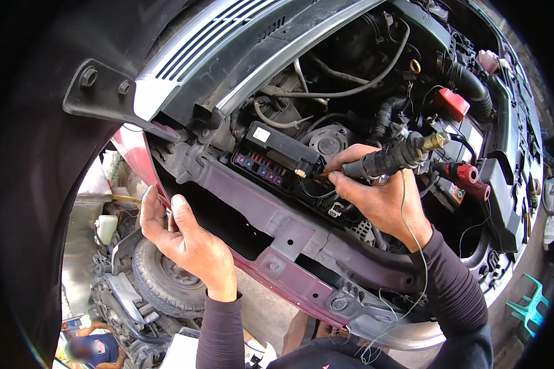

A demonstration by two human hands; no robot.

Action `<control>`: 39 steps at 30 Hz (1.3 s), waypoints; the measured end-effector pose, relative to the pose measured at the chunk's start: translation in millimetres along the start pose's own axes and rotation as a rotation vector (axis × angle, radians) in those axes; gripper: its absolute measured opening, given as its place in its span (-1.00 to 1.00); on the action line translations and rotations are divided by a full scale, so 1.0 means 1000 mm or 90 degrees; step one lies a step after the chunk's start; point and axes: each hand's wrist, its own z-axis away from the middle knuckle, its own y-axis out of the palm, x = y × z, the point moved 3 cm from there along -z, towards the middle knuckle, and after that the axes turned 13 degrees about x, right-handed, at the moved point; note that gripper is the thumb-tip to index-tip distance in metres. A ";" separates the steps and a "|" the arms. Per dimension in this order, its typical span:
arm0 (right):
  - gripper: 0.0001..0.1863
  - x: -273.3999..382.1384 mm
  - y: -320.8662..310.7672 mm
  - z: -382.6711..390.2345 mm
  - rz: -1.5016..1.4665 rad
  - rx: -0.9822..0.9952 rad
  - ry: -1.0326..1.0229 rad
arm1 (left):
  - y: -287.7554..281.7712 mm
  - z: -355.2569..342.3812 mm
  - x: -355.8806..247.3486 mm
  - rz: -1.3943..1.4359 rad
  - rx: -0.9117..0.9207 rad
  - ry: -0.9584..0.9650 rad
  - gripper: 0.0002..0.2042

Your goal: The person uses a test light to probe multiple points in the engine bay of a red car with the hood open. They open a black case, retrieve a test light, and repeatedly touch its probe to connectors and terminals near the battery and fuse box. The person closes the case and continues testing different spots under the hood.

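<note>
My right hand (381,200) is closed round a black cylindrical tool (385,163) with a brass-coloured end. Its narrow end points at the fuse box (228,161), and my thumb and forefinger pinch close to the box's right end. Rows of small coloured fuses (268,174) show in the box, beside a black raised cover (280,146). A small cream connector (300,174) sits by my fingertips. Thin green wire (406,224) hangs past my right wrist. My left hand (181,240) is raised over the fender's edge, fingers loosely curled, thumb apart, with nothing visible in it.
Around my right hand lie the engine bay hoses (335,94), a red terminal cover (453,104) and red-black clamps (468,174). A maroon fender edge (289,286) runs below. At lower left are a tyre (166,277) and another person (95,347); a green stool (528,305) stands right.
</note>
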 end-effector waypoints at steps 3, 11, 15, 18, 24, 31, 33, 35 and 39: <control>-0.84 0.000 0.000 -0.003 0.031 -0.008 -0.026 | 0.003 -0.003 0.002 0.009 0.000 0.013 -0.61; -0.86 -0.002 0.000 -0.004 0.051 -0.013 -0.043 | 0.002 -0.003 0.003 0.017 0.001 0.013 -0.60; -0.87 -0.001 0.000 -0.003 0.026 -0.012 -0.042 | 0.003 -0.003 0.002 0.021 -0.003 0.013 -0.60; -0.88 -0.001 -0.001 -0.003 0.020 -0.011 -0.045 | 0.003 -0.003 0.001 0.016 -0.003 0.016 -0.60; -0.89 -0.002 -0.001 -0.003 -0.003 -0.010 -0.043 | 0.003 -0.002 0.001 0.010 0.004 0.019 -0.59; -0.88 -0.003 0.000 -0.003 0.008 -0.011 -0.046 | 0.003 -0.002 0.000 0.012 0.011 0.021 -0.60; -0.88 -0.004 0.000 -0.004 0.016 -0.012 -0.072 | 0.003 -0.003 0.001 0.024 0.010 0.019 -0.61; -0.88 -0.004 0.000 -0.003 0.036 -0.018 -0.101 | 0.003 -0.002 0.002 0.015 0.008 0.022 -0.61; -0.88 -0.001 0.000 -0.003 -0.062 -0.019 -0.089 | 0.002 -0.003 0.002 -0.019 0.005 0.020 -0.62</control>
